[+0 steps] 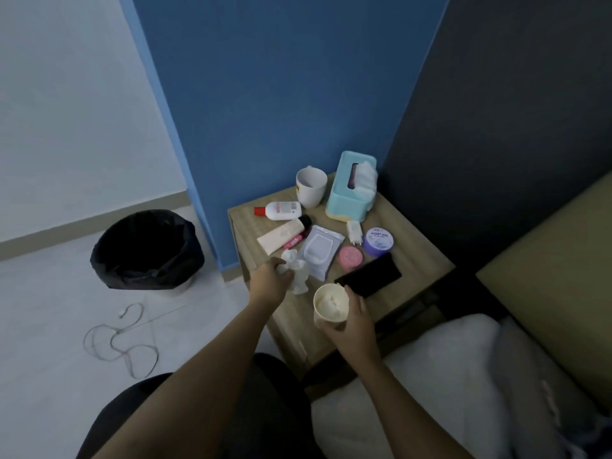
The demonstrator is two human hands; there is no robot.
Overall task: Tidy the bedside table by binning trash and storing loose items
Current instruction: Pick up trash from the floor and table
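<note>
Now your left hand [270, 281] pinches crumpled tissue [295, 271] at the bedside table's [420, 260] front edge. Your right hand [351, 321] wraps a tissue-stuffed paper cup [331, 304], just beside the phone [369, 276].

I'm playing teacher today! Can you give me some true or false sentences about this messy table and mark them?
1. The right hand holds a paper cup with crumpled tissue inside. True.
2. The bin stands on the table. False: it stands on the floor, left of the table.
3. The left hand grips a crumpled white tissue. True.
4. The white bottle with the red cap stands upright. False: it lies on its side.
5. The black phone lies on the bed. False: it lies on the table.
</note>
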